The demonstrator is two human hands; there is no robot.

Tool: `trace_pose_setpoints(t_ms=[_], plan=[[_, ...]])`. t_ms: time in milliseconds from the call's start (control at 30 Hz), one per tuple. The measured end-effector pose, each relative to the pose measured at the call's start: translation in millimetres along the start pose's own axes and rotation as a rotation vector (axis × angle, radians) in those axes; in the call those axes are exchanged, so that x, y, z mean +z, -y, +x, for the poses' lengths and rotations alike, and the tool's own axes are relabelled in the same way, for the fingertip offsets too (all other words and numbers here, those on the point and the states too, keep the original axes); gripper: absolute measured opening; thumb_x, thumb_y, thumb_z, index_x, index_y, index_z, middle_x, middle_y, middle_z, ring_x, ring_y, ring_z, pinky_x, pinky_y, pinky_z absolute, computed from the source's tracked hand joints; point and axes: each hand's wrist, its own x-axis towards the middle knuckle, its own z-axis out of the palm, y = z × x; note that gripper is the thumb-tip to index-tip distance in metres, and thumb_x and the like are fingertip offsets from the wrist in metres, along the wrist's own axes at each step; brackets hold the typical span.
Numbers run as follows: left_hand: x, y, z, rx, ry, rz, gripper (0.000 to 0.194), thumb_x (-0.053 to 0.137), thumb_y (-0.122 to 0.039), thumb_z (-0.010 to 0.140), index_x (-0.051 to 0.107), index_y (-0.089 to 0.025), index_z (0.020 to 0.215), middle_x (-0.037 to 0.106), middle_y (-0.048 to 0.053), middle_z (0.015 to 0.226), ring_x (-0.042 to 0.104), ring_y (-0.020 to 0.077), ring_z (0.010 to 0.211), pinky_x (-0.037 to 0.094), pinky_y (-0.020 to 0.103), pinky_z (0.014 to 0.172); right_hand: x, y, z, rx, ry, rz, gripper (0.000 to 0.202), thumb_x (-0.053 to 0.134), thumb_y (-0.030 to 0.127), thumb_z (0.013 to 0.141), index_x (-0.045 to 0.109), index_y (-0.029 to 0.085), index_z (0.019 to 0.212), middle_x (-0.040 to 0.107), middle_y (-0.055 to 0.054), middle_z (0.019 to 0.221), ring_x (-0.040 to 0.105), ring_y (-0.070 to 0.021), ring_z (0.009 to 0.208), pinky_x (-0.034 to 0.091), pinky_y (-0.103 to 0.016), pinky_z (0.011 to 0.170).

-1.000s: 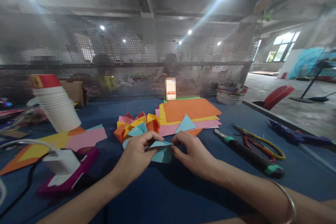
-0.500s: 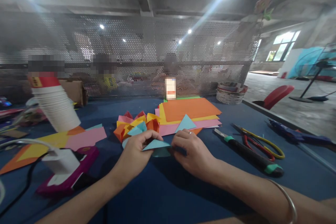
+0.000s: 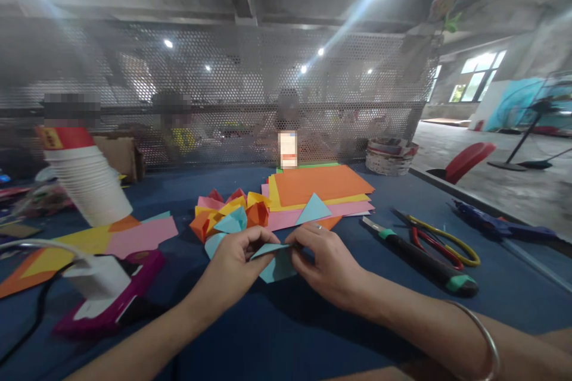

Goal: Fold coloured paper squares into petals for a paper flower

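Note:
A light blue paper [image 3: 279,266] with a fold in it is held between my two hands above the dark blue table. My left hand [image 3: 245,259] pinches its left side. On its right side, the fingers of my right hand [image 3: 319,253] are closed, close to the left fingertips. Just behind my left hand sits a cluster of folded papers [image 3: 232,211] in red, yellow, orange and blue. A light blue triangle [image 3: 314,209] lies beyond my right hand, on the front of a stack of coloured sheets [image 3: 319,184].
At right lie a utility knife [image 3: 420,259], yellow-and-red-handled scissors [image 3: 447,244] and a blue tool [image 3: 491,223]. Leftward are a purple power strip [image 3: 111,294] with a plug, coloured sheets [image 3: 143,235] and stacked paper cups [image 3: 89,181]. A basket [image 3: 389,158] stands behind.
Both hands have come closer together on the light blue paper. Its upper part now looks narrower, and more of its lower part shows below the fingers. The view has shifted slightly.

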Motion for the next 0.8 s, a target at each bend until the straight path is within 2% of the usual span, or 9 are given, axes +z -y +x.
trace_pose_setpoints(t_ms=[200, 333, 433, 567, 633, 733, 800], plan=[[-1.7, -1, 2, -0.025, -0.043, 0.027, 0.015, 0.056, -0.021, 0.076, 0.069, -0.022, 0.083, 0.068, -0.001, 0.075, 0.059, 0.0160, 0.069, 0.045, 0.023, 0.060, 0, 1, 0, 0.115, 0.035, 0.046, 0.018, 0.050, 0.008, 0.081, 0.064, 0.018, 0.082, 0.064, 0.000, 0.071, 0.053, -0.0117, 0.062, 0.037, -0.021, 0.058], [-2.9, -1, 2, -0.051, -0.089, 0.006, 0.015, 0.058, -0.023, 0.074, 0.067, -0.021, 0.086, 0.064, -0.002, 0.074, 0.056, 0.0144, 0.064, 0.043, 0.022, 0.057, 2, -1, 1, 0.186, 0.047, 0.081, 0.012, 0.052, 0.014, 0.081, 0.060, 0.017, 0.072, 0.060, 0.002, 0.063, 0.050, -0.0106, 0.056, 0.034, -0.021, 0.053], [-3.9, -2, 3, -0.085, -0.107, -0.043, 0.017, 0.060, -0.025, 0.071, 0.066, -0.021, 0.087, 0.061, -0.004, 0.070, 0.053, 0.0128, 0.059, 0.042, 0.022, 0.055, 4, -2, 1, 0.199, 0.063, 0.108, 0.014, 0.052, 0.017, 0.082, 0.057, 0.017, 0.069, 0.058, 0.003, 0.061, 0.048, -0.0101, 0.055, 0.034, -0.020, 0.051], [-7.1, -2, 6, -0.152, -0.074, -0.143, 0.013, 0.063, -0.029, 0.070, 0.064, -0.018, 0.077, 0.062, -0.003, 0.068, 0.057, 0.0143, 0.061, 0.045, 0.024, 0.059, 2, 1, 0, 0.175, 0.082, 0.134, 0.015, 0.051, 0.021, 0.085, 0.057, 0.018, 0.072, 0.058, 0.002, 0.064, 0.049, -0.0112, 0.057, 0.038, -0.022, 0.053], [-9.3, -1, 7, -0.189, -0.072, -0.199, 0.015, 0.064, -0.032, 0.070, 0.062, -0.017, 0.075, 0.064, -0.001, 0.070, 0.060, 0.0157, 0.064, 0.047, 0.026, 0.062, -1, 3, 0, 0.122, 0.058, 0.146, 0.007, 0.052, 0.020, 0.084, 0.058, 0.018, 0.085, 0.062, -0.001, 0.079, 0.055, -0.0138, 0.069, 0.043, -0.024, 0.061], [-11.6, -2, 8, -0.228, -0.077, -0.276, 0.019, 0.067, -0.032, 0.070, 0.064, -0.017, 0.081, 0.067, 0.000, 0.075, 0.062, 0.0164, 0.069, 0.048, 0.026, 0.065, -5, 5, -2, -0.086, -0.020, 0.126, 0.035, 0.052, 0.007, 0.076, 0.052, 0.019, 0.108, 0.057, -0.008, 0.107, 0.054, -0.0188, 0.099, 0.046, -0.030, 0.084], [-11.6, -3, 8, -0.248, -0.069, -0.321, 0.020, 0.068, -0.030, 0.069, 0.066, -0.016, 0.083, 0.068, 0.000, 0.076, 0.063, 0.0161, 0.070, 0.048, 0.025, 0.065, -6, 5, -3, -0.212, -0.042, 0.070, 0.042, 0.051, 0.002, 0.072, 0.052, 0.020, 0.110, 0.053, -0.009, 0.112, 0.050, -0.0206, 0.107, 0.043, -0.034, 0.092]])
